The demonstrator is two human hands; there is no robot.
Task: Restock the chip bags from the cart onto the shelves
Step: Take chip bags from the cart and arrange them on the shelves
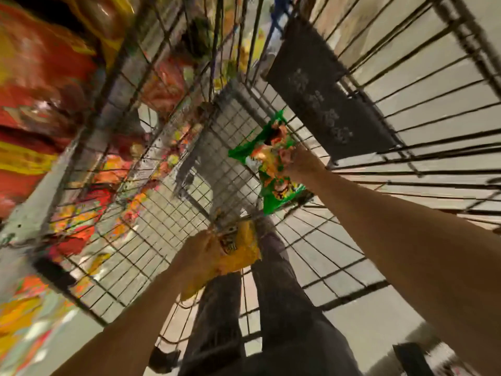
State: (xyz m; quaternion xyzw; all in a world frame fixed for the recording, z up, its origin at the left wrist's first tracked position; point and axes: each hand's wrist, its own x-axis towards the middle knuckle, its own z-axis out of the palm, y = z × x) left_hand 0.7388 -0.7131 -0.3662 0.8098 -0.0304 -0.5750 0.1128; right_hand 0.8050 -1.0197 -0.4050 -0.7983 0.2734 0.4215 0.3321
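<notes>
The picture is blurred by motion. I look down into a wire cart (151, 240). My left hand (199, 253) grips a yellow chip bag (241, 253) at the cart's near end. My right hand (305, 165) grips a green chip bag (271, 158) deeper inside the cart, close to its right wall. The shelves on the left hold red, orange and yellow chip bags (40, 77), seen past and through the cart's left wall.
A dark sign panel (325, 93) hangs on the cart's right wire wall. Pale floor tiles (352, 267) show through the wires. My dark trouser legs (271, 308) stand behind the cart's near end.
</notes>
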